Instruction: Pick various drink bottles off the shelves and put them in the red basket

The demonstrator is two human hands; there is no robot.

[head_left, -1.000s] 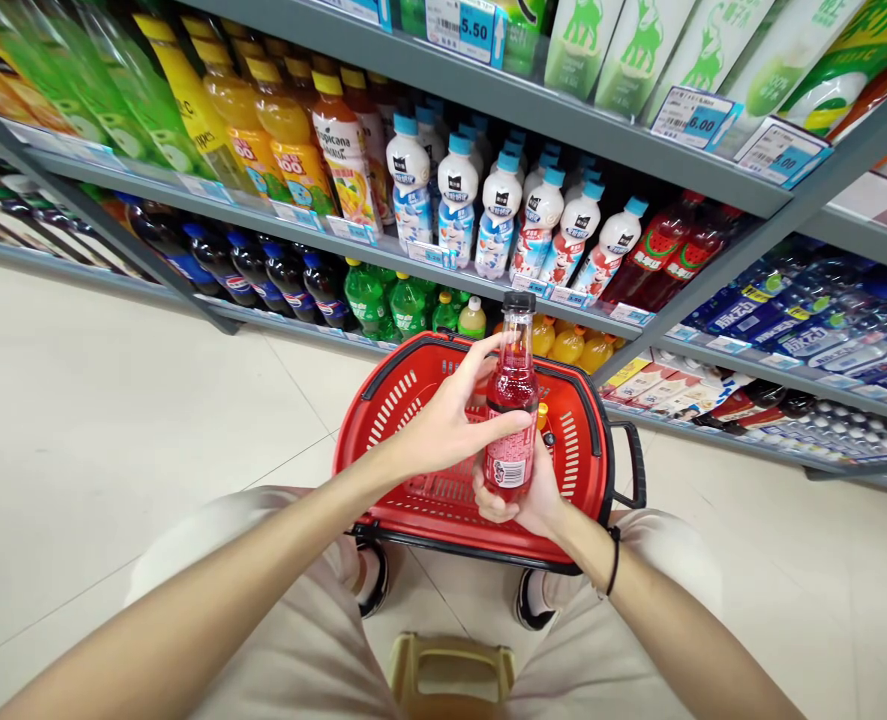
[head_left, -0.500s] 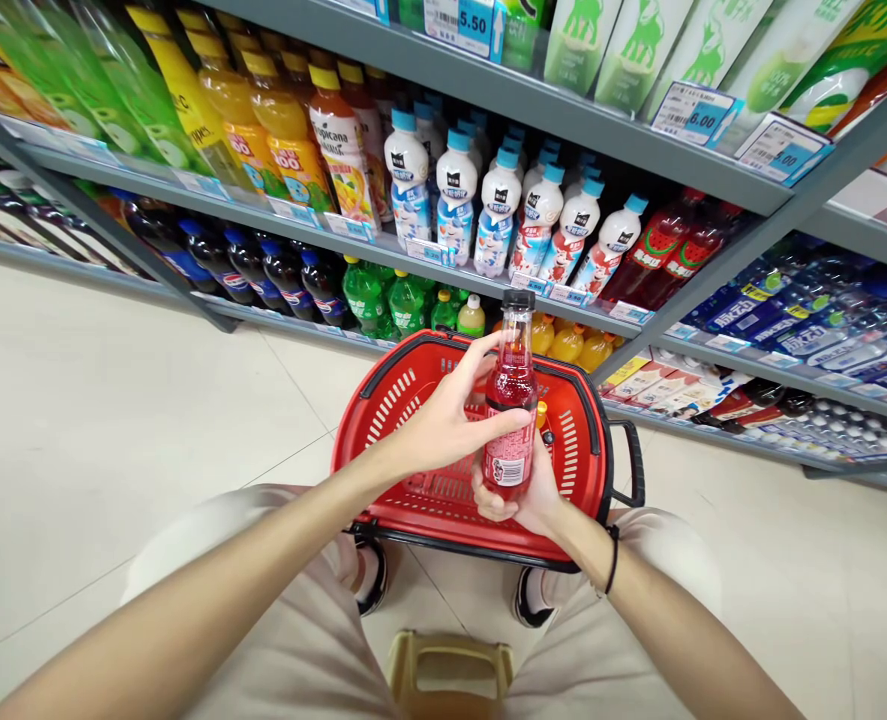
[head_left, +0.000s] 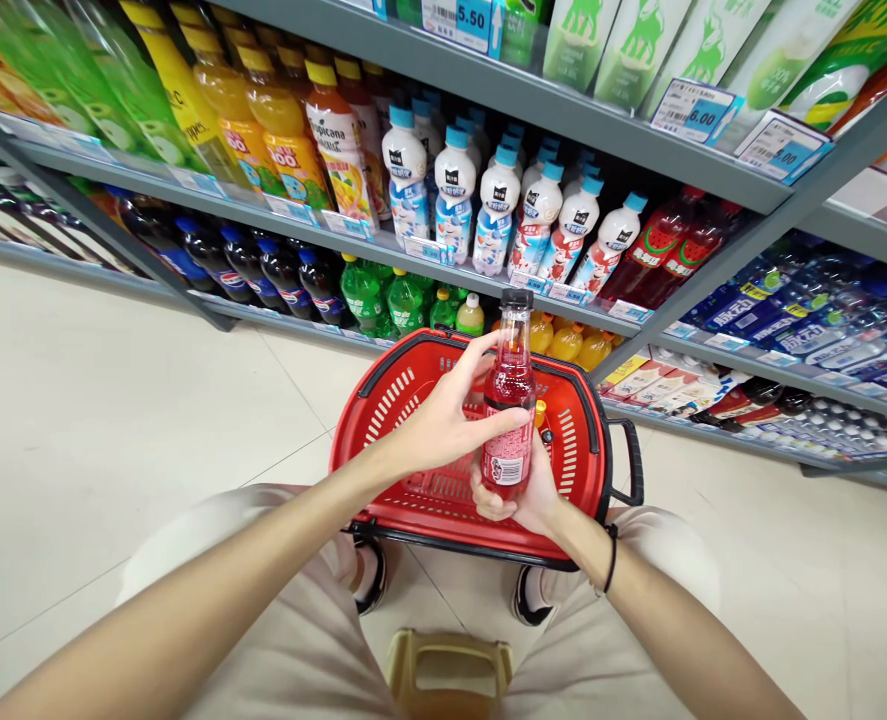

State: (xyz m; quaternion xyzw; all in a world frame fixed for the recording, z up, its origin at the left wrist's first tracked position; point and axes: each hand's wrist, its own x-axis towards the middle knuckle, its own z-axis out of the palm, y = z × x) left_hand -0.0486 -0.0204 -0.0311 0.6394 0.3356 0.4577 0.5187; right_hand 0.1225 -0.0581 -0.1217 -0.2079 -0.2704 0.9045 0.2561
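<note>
A bottle of red drink (head_left: 511, 385) with a black cap and a pink label stands nearly upright between my hands, above the basket. My right hand (head_left: 534, 490) grips its lower part from behind, fingers curled under the base. My left hand (head_left: 450, 410) holds its left side, thumb lying across the label and fingers behind the neck. Below is a red shopping basket (head_left: 394, 490) with slotted walls and black handles. Inside it, a small bottle with an orange cap (head_left: 540, 412) shows partly behind the held bottle.
Shelves ahead carry juice bottles (head_left: 274, 120), white bottles with blue caps (head_left: 454, 190), cola bottles (head_left: 244, 262) and green bottles (head_left: 364, 290). Water packs (head_left: 810, 310) lie to the right. A beige stool (head_left: 405, 665) is between my legs, on a tiled floor (head_left: 113, 400).
Almost nothing differs. The bottle and both hands keep the same pose, with only a very slight shift of the view.
</note>
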